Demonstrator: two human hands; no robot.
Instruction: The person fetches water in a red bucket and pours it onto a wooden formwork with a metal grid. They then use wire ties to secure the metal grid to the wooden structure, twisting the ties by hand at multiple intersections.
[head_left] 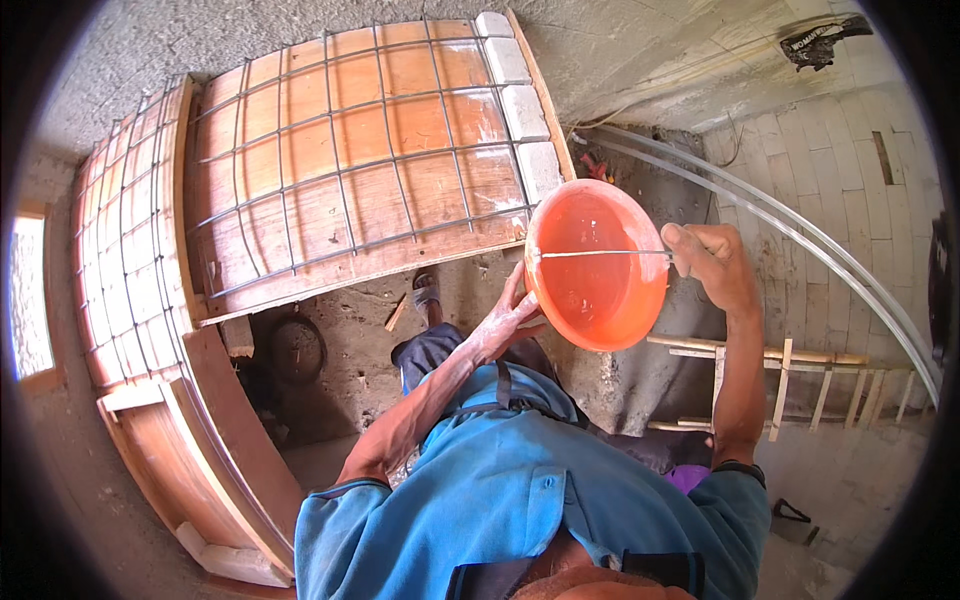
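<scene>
An orange plastic bucket is held up in front of my body, its open mouth facing me. White smears mark its inside and rim. A thin pale wire handle runs across the opening. At the right rim, my right hand is closed, its curled fingers on the end of this handle. My left hand, dusted with white, supports the bucket's left outer wall; part of its fingers is hidden behind the bucket.
Sloped wooden boards covered by a steel rebar grid stand left of the bucket. White blocks line their edge. A wooden ladder-like frame lies right, near pale curved pipes. Below are the rough floor and a dark round container.
</scene>
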